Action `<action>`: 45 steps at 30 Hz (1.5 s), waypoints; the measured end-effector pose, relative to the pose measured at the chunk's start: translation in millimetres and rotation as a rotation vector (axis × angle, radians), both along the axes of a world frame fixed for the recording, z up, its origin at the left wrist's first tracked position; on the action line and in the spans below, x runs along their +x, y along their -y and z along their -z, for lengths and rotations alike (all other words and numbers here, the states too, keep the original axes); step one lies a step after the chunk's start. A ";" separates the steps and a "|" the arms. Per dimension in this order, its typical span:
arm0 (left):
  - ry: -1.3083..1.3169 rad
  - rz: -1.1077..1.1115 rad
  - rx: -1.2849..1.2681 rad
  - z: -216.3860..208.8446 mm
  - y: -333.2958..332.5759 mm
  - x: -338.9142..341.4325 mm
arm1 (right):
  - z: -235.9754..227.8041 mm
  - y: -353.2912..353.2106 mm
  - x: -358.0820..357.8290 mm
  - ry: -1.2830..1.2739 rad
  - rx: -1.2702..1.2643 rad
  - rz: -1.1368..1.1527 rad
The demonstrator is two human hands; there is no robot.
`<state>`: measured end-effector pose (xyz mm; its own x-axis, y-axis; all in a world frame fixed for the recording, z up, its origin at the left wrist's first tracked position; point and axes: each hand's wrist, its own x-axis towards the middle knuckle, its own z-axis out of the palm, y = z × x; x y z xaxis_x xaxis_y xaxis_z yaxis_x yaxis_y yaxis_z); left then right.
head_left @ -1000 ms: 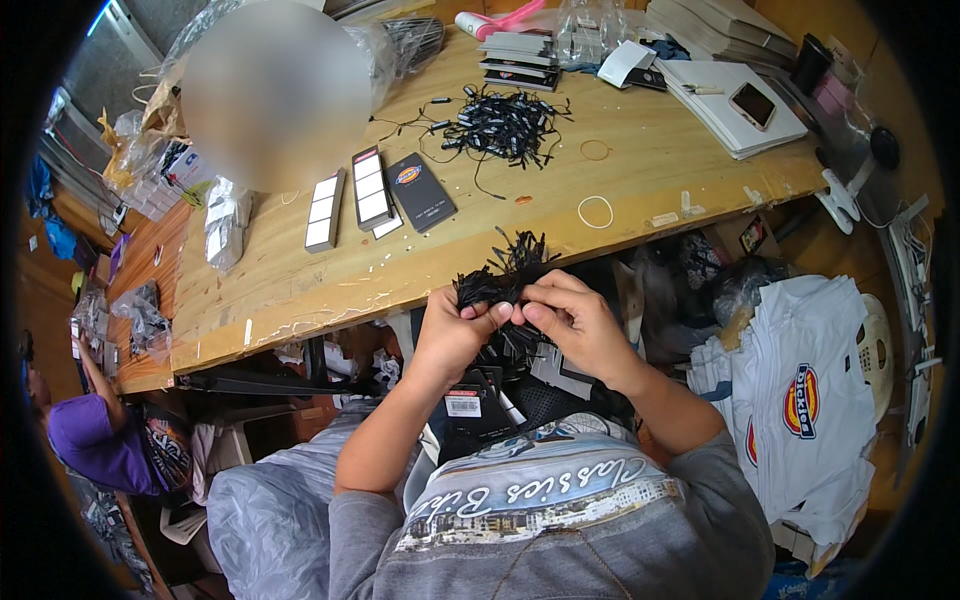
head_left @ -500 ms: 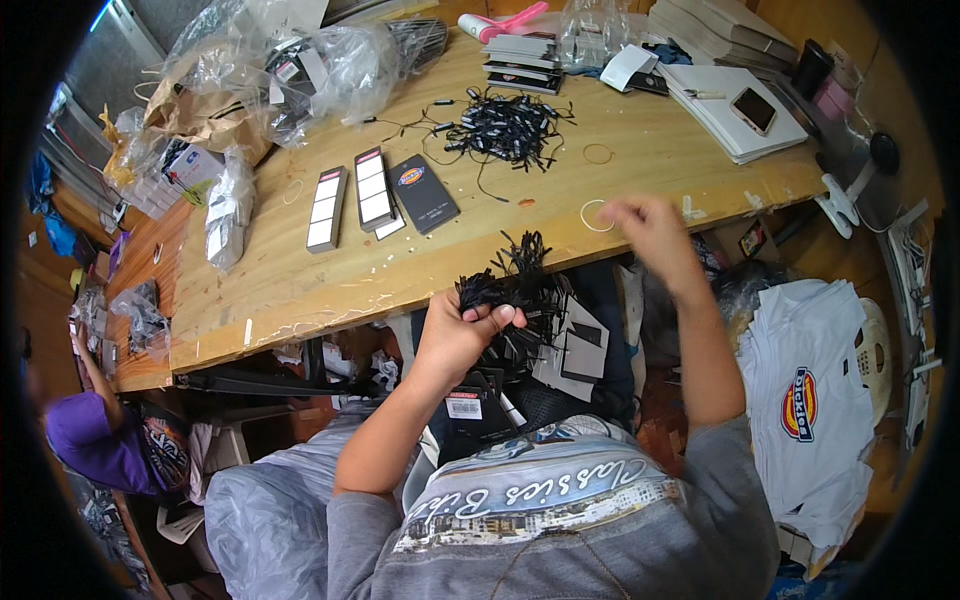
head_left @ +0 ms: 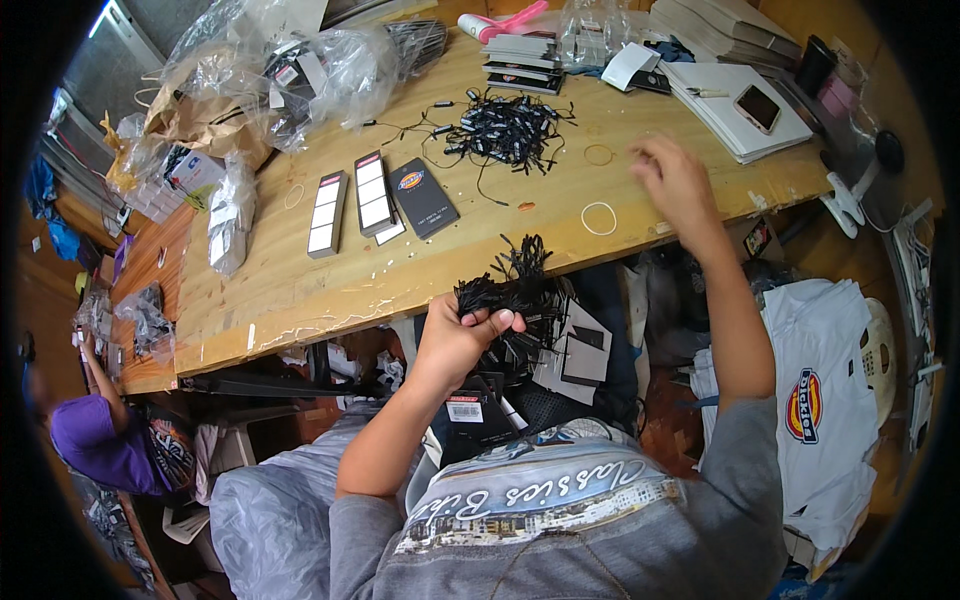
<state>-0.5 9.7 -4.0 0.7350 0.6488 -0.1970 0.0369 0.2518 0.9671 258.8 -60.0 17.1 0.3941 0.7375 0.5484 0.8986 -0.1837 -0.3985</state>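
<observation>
My left hand [head_left: 462, 335] is closed round a thick bunch of black tag strings [head_left: 515, 280] at the table's front edge. Their looped ends stick up above my fist. Below it hang dark and grey hang tags [head_left: 585, 355], partly hidden by the strings, over my lap. My right hand [head_left: 675, 185] hovers over the table's right part with loosely bent fingers and nothing visible in them. A pale rubber band [head_left: 599, 218] lies left of and below this hand, and a tan rubber band [head_left: 599, 154] lies just left of its fingertips.
A heap of black tag strings [head_left: 510, 130] lies mid-table. Left of it are two stacks of white labels [head_left: 327, 215] and a black card [head_left: 425, 195]. A phone [head_left: 757, 108] rests on white boxes at right. White shirts [head_left: 815, 400] are piled lower right; a person in purple [head_left: 100, 440] sits at left.
My right hand has moved up and to the right, away from the pale rubber band, and its fingers have loosened. My left hand keeps its grip on the strings, almost in place.
</observation>
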 end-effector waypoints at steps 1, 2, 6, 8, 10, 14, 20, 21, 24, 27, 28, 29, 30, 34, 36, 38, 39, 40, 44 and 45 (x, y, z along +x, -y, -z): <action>-0.012 0.007 0.007 0.2 -1.1 -0.7 | -7.8 4.8 -20.6 -0.250 -0.048 -0.208; -0.027 0.013 0.014 1.2 -0.9 -2.0 | -10.7 8.4 -42.6 -0.503 -0.095 -0.417; -0.030 0.014 0.026 -0.8 -0.1 -1.3 | -4.4 7.0 -88.2 -0.203 -0.174 -0.790; -0.031 0.004 0.022 -5.4 1.8 -0.2 | 1.4 4.2 -93.1 -0.180 -0.235 -0.803; -0.030 0.017 0.042 -4.0 0.5 -0.5 | 2.5 0.1 -95.8 -0.197 -0.305 -0.807; 0.035 0.011 0.022 -0.5 0.3 -1.4 | 0.6 -5.9 -95.8 -0.376 -0.403 -0.845; 0.006 0.005 0.013 -2.1 0.9 -1.5 | 1.2 -4.0 -97.0 -0.438 -0.419 -0.818; 0.001 0.005 0.006 -2.5 0.6 -1.1 | 2.5 -3.2 -97.9 -0.366 -0.398 -0.814; 0.000 0.001 -0.007 -2.4 0.7 -0.5 | 5.0 0.5 -101.4 -0.199 -0.342 -0.799; 0.018 -0.005 0.012 -0.3 1.1 -1.3 | -1.8 5.2 -105.4 -0.116 -0.339 -0.776; 0.016 -0.002 0.024 -0.2 1.4 -1.7 | -5.4 7.0 -107.1 -0.078 -0.360 -0.764; 0.014 0.001 0.036 0.0 1.5 -2.0 | -8.9 8.4 -108.6 -0.039 -0.381 -0.750; 0.008 -0.006 0.045 0.6 1.4 -2.0 | -12.5 9.3 -110.0 0.007 -0.400 -0.732; -0.021 0.004 0.061 4.7 0.7 -0.6 | -18.4 9.1 -110.9 0.141 -0.452 -0.690; -0.041 0.026 0.064 3.6 0.4 -0.6 | -17.2 8.4 -108.5 0.115 -0.462 -0.700; -0.066 0.046 0.073 0.0 -0.5 -1.4 | -12.9 7.3 -105.5 0.022 -0.470 -0.722; -0.044 0.040 0.067 0.8 0.0 -1.3 | -12.5 5.7 -105.1 -0.046 -0.490 -0.733; -0.022 0.034 0.060 2.2 0.9 -1.1 | -12.4 3.9 -105.0 -0.115 -0.510 -0.745; -0.033 0.032 0.063 -2.4 2.2 0.0 | -11.0 1.6 -104.4 -0.275 -0.535 -0.767; -0.042 0.026 0.068 0.6 0.9 -1.0 | -13.6 1.8 -105.4 -0.258 -0.558 -0.761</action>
